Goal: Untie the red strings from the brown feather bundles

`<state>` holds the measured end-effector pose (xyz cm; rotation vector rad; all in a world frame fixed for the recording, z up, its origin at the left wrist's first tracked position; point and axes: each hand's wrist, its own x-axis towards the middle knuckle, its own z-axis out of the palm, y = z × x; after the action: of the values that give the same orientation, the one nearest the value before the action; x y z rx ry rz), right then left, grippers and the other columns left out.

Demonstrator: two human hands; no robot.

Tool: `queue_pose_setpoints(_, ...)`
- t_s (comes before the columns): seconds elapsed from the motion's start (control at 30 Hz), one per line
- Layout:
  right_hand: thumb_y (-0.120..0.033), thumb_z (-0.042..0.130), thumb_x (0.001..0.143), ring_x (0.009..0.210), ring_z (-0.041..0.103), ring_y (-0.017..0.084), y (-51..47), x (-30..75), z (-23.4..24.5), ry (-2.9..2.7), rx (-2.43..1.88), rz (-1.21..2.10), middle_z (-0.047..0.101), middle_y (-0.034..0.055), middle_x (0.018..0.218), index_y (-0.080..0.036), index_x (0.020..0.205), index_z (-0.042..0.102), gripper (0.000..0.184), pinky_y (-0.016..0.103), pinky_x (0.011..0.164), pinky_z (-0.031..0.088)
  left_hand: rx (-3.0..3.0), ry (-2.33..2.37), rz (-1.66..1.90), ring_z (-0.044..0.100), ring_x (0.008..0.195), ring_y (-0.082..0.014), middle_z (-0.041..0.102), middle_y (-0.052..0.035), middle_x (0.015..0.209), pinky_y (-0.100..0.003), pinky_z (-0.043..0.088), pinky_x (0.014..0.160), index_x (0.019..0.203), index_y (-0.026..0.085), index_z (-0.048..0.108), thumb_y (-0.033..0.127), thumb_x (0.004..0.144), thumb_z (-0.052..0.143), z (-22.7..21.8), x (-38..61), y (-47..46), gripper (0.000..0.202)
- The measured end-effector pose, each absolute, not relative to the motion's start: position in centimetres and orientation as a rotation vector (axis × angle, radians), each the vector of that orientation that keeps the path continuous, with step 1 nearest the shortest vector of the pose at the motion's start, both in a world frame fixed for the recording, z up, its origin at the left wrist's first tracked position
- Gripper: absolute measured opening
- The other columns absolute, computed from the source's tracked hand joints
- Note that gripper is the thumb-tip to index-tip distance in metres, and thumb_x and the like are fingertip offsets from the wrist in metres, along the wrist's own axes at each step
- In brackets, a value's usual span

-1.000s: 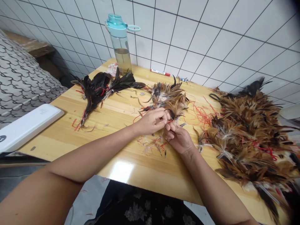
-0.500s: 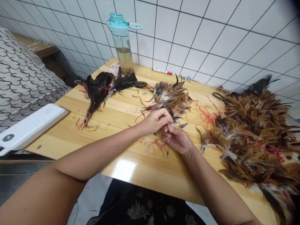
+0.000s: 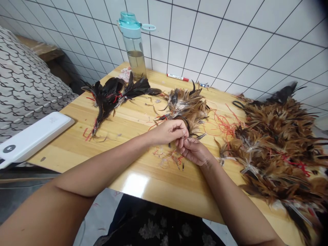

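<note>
Both of my hands meet above the middle of the wooden table (image 3: 102, 160), fingertips touching. My left hand (image 3: 173, 131) is closed in a pinch, its back toward me. Against it, my right hand (image 3: 194, 150) is closed too, thumb pressed to the curled fingers. Whatever lies between the fingertips is hidden or too small to name. Just beyond my hands lies a bunch of brown feathers (image 3: 188, 106) with pale quills. Red string scraps and small feather bits (image 3: 169, 159) are scattered below my hands.
Black feathers tied with red string (image 3: 110, 92) lie at left. A teal-lidded bottle (image 3: 134, 51) stands behind them. At right is a large pile of brown feathers (image 3: 282, 136), with tangled red string (image 3: 227, 124) beside it. A red marker (image 3: 177, 77) and white device (image 3: 38, 136) also lie here.
My hands stay together in nearly the same spot. The left hand's fingers have curled slightly more, and the right hand's thumb has shifted a little. The things on the table have not moved.
</note>
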<state>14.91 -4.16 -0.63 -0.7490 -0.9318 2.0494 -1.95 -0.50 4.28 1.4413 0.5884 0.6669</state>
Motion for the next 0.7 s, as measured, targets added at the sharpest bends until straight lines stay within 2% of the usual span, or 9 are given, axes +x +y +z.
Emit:
queue_pose_setpoints(0.17,-0.045,0.079,0.068,0.070,0.050,0.012,-4.34,15.12,-0.23,-0.967,-0.691,2.077,0.060,0.0037,0.077,-0.017,0.061,0.067,0.031,0.026,0.066,0.044,1.395,0.540,0.658,0.064,0.057,-0.0110,0.067,-0.0041,0.065,-0.020,0.045,0.052,0.085,0.012,0.054,0.032,0.087,0.056,4.52,-2.14,-0.51,0.020)
queue_pose_setpoints(0.33,-0.051,0.078,0.066,0.083,0.055,0.018,-4.49,15.37,-0.20,-1.024,-0.684,2.095,0.059,0.0045,0.071,-0.018,0.059,0.067,0.036,0.031,0.075,0.045,1.420,0.465,0.658,0.063,0.056,-0.0111,0.068,-0.0045,0.066,-0.019,0.042,0.049,0.088,0.013,0.053,0.024,0.084,0.060,4.56,-2.34,-0.59,0.014)
queue_pose_setpoints(0.47,-0.050,0.078,0.067,0.075,0.055,0.015,-4.44,15.56,-0.44,-1.022,-0.632,2.103,0.058,0.0023,0.064,-0.018,0.061,0.069,0.033,0.031,0.076,0.045,1.450,0.386,0.634,0.067,0.063,-0.0128,0.069,-0.0057,0.071,-0.020,0.045,0.052,0.090,0.014,0.051,0.019,0.086,0.056,4.85,-2.49,-0.88,0.008)
queue_pose_setpoints(0.53,-0.050,0.077,0.068,0.076,0.056,0.016,-4.37,15.67,-0.60,-1.036,-0.591,2.122,0.060,0.0027,0.066,-0.018,0.061,0.069,0.034,0.032,0.077,0.046,1.462,0.384,0.609,0.068,0.066,-0.0132,0.070,-0.0062,0.074,-0.019,0.046,0.052,0.092,0.014,0.051,0.017,0.086,0.055,5.02,-2.53,-1.04,0.008)
queue_pose_setpoints(0.7,-0.049,0.077,0.068,0.080,0.059,0.017,-4.26,15.82,-0.85,-1.018,-0.605,2.147,0.062,0.0031,0.070,-0.017,0.061,0.067,0.034,0.035,0.080,0.047,1.451,0.403,0.590,0.067,0.061,-0.0127,0.070,-0.0049,0.072,-0.019,0.049,0.051,0.093,0.014,0.052,0.018,0.084,0.058,5.18,-2.48,-1.17,0.012)
